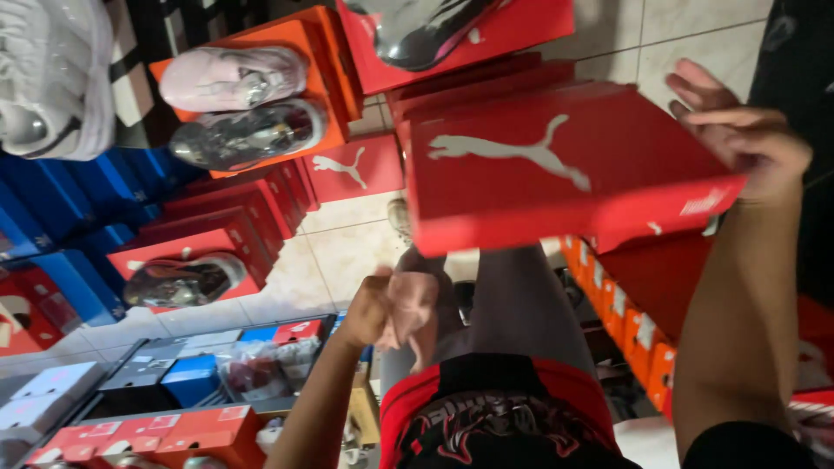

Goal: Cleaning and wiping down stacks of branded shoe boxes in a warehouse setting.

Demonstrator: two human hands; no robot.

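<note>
My right hand (738,130) grips the right end of a red shoe box (556,169) with a white leaping-cat mark on its top, held level in front of me at upper right. Lower down, my left hand (369,308) is closed on a pale pink crumpled piece (415,308); what it is made of is unclear. That hand hangs just below the box's left corner, apart from it. My grey trouser legs (521,304) and red-and-black top (495,417) show beneath the box.
Orange boxes (326,61) with shoes on them (234,78) stand at upper left, with red boxes (217,234) and blue boxes (78,200) stacked below. Orange boxes (643,334) line the right. More boxes (174,430) lie at bottom left on pale tiled floor (339,252).
</note>
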